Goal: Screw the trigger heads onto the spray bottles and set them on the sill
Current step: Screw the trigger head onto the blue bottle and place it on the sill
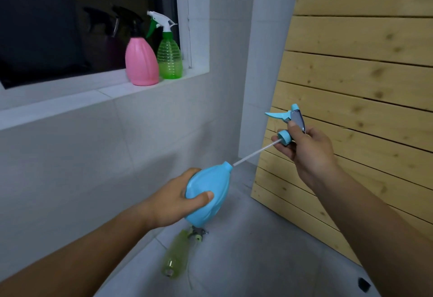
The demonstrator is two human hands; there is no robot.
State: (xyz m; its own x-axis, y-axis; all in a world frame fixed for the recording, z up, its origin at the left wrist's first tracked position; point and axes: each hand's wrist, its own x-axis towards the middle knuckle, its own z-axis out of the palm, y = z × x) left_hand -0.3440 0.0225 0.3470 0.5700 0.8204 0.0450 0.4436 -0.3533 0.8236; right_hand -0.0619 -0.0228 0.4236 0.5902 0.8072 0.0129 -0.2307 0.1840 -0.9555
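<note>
Fingers (282, 147) of the right hand (311, 151) are clasped round the trigger head (295, 116); the blue bottle (206, 191) is gripped by the left hand (168, 203). Dip tube (255, 152) is entered at the neck (227, 166), with the collar (284, 136) held apart, up-right along the bottle's tilted axis.

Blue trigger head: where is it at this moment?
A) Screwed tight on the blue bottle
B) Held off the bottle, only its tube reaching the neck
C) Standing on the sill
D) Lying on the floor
B: the right hand holds the trigger head clear of the blue bottle, which the left hand grips; only the thin tube reaches the neck.
</note>
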